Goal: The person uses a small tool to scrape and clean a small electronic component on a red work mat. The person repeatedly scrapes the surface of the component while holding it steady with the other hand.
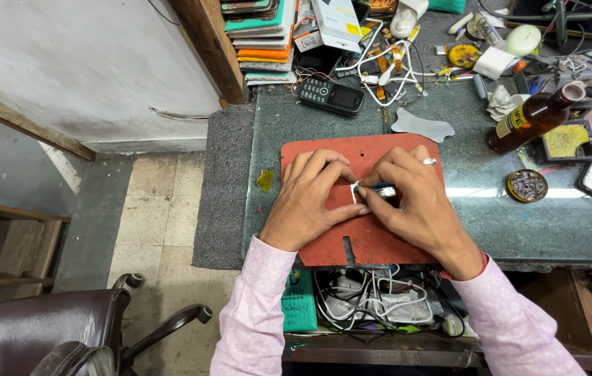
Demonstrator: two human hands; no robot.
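My left hand and my right hand meet over a red rubber mat on the dark glass worktop. Between the fingertips of both hands is a small dark blue part with a white strip. My right hand pinches the part and wears a ring. My left hand's fingers press on the white end. Most of the part is hidden by the fingers.
A black keypad phone, tangled white cables, a brown bottle, a grey pad, a small round tin and stacked cases crowd the back. An open drawer of cables lies below. A chair stands at the left.
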